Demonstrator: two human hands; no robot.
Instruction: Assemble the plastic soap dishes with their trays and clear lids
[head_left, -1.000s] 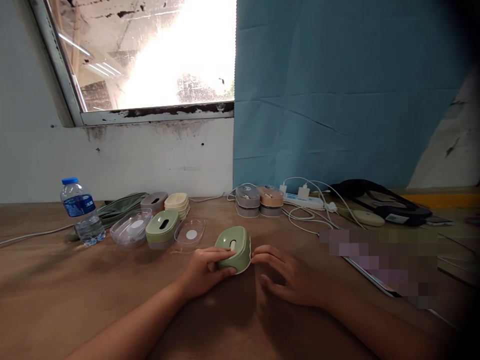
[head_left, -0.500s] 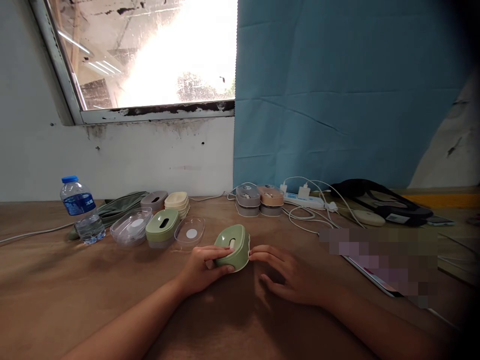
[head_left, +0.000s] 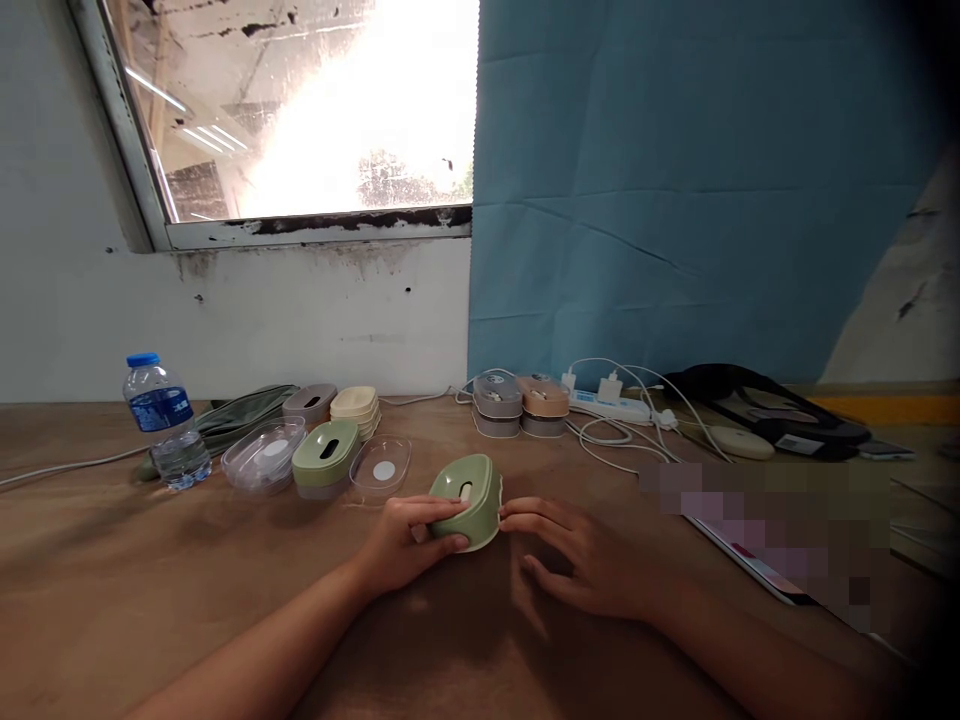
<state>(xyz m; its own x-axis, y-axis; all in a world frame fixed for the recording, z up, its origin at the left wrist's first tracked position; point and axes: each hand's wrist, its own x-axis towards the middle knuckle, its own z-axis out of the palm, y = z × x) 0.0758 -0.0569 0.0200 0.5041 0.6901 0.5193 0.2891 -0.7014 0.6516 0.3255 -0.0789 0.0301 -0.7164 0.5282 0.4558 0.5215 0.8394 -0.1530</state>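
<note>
A green oval plastic piece (head_left: 480, 515) with a slot and a pale insert in its top stands tilted on the table, in the middle of the head view. My left hand (head_left: 409, 540) grips its left side, thumb low and fingers over the top face. At its right edge, the fingertips of my right hand (head_left: 581, 555) touch the rim; that hand's thumb is apart from the fingers and its palm is free. What lies under the green piece is hidden.
Behind to the left are a similar green piece (head_left: 328, 450), clear lids (head_left: 264, 455), a cream stack (head_left: 355, 402) and a water bottle (head_left: 165, 420). Stacked boxes (head_left: 497, 402) stand at the back, beside a power strip (head_left: 611, 404) with cables. A tablet-like device (head_left: 750, 565) lies right.
Both hands keep their places on the green piece. The whole view has shifted very slightly; nothing else has visibly moved.
</note>
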